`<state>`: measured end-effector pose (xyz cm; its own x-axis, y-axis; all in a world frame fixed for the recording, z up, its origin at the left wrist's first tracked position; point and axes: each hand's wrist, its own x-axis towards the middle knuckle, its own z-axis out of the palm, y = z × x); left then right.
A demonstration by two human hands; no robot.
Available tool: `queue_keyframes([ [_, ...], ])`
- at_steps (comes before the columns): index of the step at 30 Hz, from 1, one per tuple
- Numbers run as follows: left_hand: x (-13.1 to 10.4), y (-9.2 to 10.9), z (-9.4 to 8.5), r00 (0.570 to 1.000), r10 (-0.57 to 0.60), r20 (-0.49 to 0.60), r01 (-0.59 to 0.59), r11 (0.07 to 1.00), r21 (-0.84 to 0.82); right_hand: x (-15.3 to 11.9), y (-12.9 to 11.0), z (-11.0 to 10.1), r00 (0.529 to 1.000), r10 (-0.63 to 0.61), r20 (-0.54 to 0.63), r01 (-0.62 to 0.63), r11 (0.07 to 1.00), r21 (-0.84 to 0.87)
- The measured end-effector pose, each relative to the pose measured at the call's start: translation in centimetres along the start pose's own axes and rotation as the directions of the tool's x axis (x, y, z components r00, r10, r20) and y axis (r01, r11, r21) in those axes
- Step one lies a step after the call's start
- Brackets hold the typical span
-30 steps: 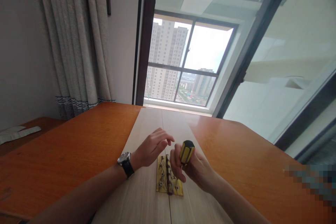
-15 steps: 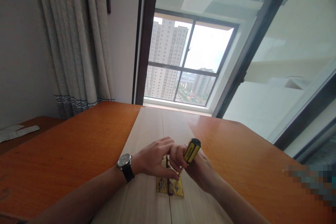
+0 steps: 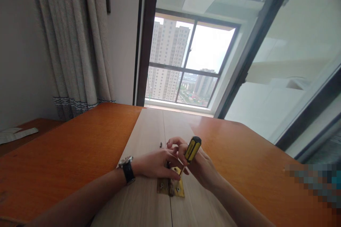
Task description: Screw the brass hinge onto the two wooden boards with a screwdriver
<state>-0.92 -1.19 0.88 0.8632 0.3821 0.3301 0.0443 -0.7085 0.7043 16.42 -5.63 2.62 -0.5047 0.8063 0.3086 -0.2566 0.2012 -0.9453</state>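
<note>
My right hand [image 3: 201,165] is closed round the yellow and black handle of a screwdriver [image 3: 193,149], which is tilted with its shaft pointing down. My left hand [image 3: 160,163], with a watch [image 3: 127,168] on its wrist, lies low over the boards. Its thumb and forefinger are pinched together at the shaft's lower end; whatever is between them is too small to make out. Under the fingers, a brass-coloured hinge [image 3: 178,188] lies open across the seam between two pale wooden boards [image 3: 141,131]. Screw heads show in its near end. The far part is mostly hidden by my hands.
The boards lie on an orange-brown wooden table [image 3: 101,134]. A small dark piece, perhaps a screw [image 3: 161,144], sits on the left board beyond my left hand. Pale strips [image 3: 20,134] lie at the far left, below a grey curtain [image 3: 71,42]. A window [image 3: 191,60] is ahead.
My left hand's fingers have drawn down and closed in nearer the shaft, exposing the small dark piece behind them. The right hand's fingers have loosened slightly, and the screwdriver has shifted a little left.
</note>
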Motion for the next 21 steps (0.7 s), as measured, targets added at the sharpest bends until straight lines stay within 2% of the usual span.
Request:
queue_keyframes([
  [8, 0.1, 0.1, 0.2, 0.998, -0.064, 0.008, 0.063, 0.992, 0.113, 0.1, 0.2, -0.2, 0.999, -0.026, 0.026, 0.026, 0.999, 0.032],
  [14, 0.0, 0.0, 0.4, 0.997, -0.039, -0.060, 0.052, 0.970, 0.236, 0.4, 0.2, 0.0, 0.995, -0.096, 0.001, 0.096, 0.995, -0.009],
  [21, 0.3, -0.3, 0.4, 1.000, 0.010, -0.017, -0.005, 0.961, 0.277, 0.6, 0.9, -1.0, 0.985, -0.139, -0.104, 0.107, 0.958, -0.266],
])
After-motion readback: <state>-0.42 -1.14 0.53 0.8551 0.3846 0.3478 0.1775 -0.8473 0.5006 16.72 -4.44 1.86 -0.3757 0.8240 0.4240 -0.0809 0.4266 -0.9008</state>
